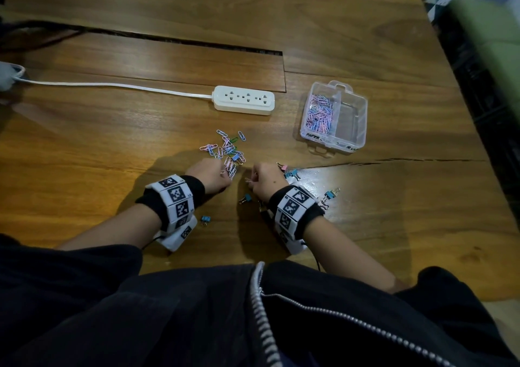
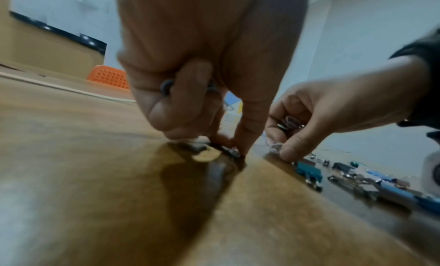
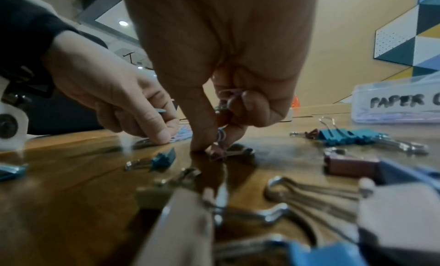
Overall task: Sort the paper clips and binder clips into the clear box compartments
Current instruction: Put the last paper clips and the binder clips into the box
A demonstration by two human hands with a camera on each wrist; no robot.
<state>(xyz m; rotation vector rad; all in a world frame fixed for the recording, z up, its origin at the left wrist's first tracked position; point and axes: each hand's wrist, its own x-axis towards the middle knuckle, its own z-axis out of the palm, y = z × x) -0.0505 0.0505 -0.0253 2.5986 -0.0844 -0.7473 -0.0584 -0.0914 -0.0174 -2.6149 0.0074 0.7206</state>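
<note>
Mid-gather step: left hand [image 1: 209,173] & right hand [image 1: 264,179] each pinch paper clips [image 1: 225,148] off table; next, carry to clear box [image 1: 333,116] beyond right hand.

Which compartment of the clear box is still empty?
The right compartment of the clear box looks empty: bare plastic shows. The left compartment holds paper clips.

1. The left hand [image 1: 209,174] is lowered to the tabletop near its front edge, knuckles up, fingers [image 2: 247,130] curled with their tips down on the wood.
2. The right hand [image 1: 264,182], just beside it, has its fingers [image 3: 202,136] curled and pinching small clips.
3. Both forearms are bare and wear banded wrists.
</note>
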